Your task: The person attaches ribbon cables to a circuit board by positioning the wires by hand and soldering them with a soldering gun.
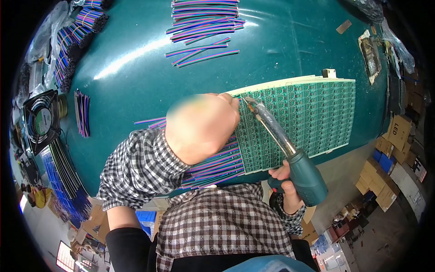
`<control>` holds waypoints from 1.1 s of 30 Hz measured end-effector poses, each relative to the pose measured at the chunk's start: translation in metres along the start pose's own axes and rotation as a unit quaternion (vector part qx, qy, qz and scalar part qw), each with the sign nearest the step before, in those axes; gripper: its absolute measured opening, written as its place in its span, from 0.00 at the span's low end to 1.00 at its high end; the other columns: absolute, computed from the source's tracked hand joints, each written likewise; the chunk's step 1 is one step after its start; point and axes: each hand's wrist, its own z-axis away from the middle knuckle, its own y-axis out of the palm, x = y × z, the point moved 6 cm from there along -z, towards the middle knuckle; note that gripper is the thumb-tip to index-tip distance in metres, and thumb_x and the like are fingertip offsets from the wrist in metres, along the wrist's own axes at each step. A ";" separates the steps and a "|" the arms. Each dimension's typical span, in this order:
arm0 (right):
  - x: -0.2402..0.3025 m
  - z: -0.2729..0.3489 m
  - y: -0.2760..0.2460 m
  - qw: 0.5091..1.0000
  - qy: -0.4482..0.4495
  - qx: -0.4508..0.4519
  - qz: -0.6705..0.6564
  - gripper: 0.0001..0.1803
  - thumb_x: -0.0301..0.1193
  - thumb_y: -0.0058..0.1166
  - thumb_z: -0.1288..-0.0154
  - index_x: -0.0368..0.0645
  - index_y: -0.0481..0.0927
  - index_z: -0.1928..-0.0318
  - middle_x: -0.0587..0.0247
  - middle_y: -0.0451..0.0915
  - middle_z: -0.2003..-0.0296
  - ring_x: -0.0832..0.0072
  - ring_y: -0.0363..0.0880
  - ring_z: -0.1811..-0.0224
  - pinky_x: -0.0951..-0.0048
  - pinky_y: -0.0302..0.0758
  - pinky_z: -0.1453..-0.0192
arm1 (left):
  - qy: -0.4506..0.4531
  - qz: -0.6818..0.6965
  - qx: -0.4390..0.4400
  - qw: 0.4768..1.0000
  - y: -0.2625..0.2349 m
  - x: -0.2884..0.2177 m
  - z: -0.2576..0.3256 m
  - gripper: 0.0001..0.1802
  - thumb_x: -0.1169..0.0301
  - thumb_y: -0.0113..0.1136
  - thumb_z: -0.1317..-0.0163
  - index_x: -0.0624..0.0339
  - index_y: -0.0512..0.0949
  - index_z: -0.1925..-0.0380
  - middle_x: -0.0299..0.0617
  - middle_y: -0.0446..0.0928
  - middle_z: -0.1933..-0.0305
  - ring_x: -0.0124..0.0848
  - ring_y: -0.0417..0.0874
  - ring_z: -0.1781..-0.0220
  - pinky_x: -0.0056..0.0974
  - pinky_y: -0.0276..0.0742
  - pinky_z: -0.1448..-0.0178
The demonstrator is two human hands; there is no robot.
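Note:
A green-handled soldering iron (310, 177) with a long metal barrel is held in my right hand (291, 192), fingers wrapped round the grip. Its tip meets the upper left corner of a panel of small green circuit boards (299, 118). My left hand (201, 127) is closed at that corner, its fingertips beside the tip, on what looks like a multicoloured wire; the palm hides most of it. Below my left hand, several multicoloured wires (217, 165) lie against the panel's left edge. Other wire ends (149, 121) stick out left of the hand.
Loose multicoloured wires (204, 27) lie at the far side of the green table (127, 90); bundled wires (68, 45) are at far left. A black fan (41, 120) stands on the left. A worn metal-edged tray (370, 56) is at far right. Cardboard boxes (378, 181) stand beyond the right edge.

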 end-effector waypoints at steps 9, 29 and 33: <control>0.001 -0.001 0.002 1.000 -0.004 0.005 -0.014 0.34 0.39 0.62 0.36 0.23 0.66 0.41 0.57 0.75 0.63 0.66 0.77 0.59 0.55 0.81 0.49 | 0.021 -0.051 -0.068 0.996 0.007 0.003 0.005 0.11 0.74 0.61 0.55 0.62 0.78 0.68 0.39 0.75 0.65 0.29 0.81 0.66 0.31 0.79 0.68; 0.001 -0.004 0.002 0.993 -0.018 -0.043 -0.104 0.22 0.27 0.70 0.43 0.29 0.76 0.53 0.54 0.82 0.64 0.65 0.84 0.59 0.58 0.83 0.48 | 0.025 -0.045 -0.051 0.997 0.007 0.004 0.004 0.10 0.73 0.60 0.56 0.60 0.76 0.70 0.39 0.74 0.65 0.29 0.79 0.67 0.31 0.77 0.70; 0.004 -0.001 0.004 0.999 -0.024 -0.014 -0.023 0.33 0.38 0.61 0.35 0.22 0.65 0.42 0.57 0.75 0.63 0.67 0.77 0.60 0.56 0.82 0.52 | 0.030 -0.039 -0.059 0.997 0.006 0.005 0.004 0.10 0.73 0.60 0.56 0.60 0.76 0.71 0.38 0.74 0.65 0.29 0.79 0.68 0.31 0.77 0.70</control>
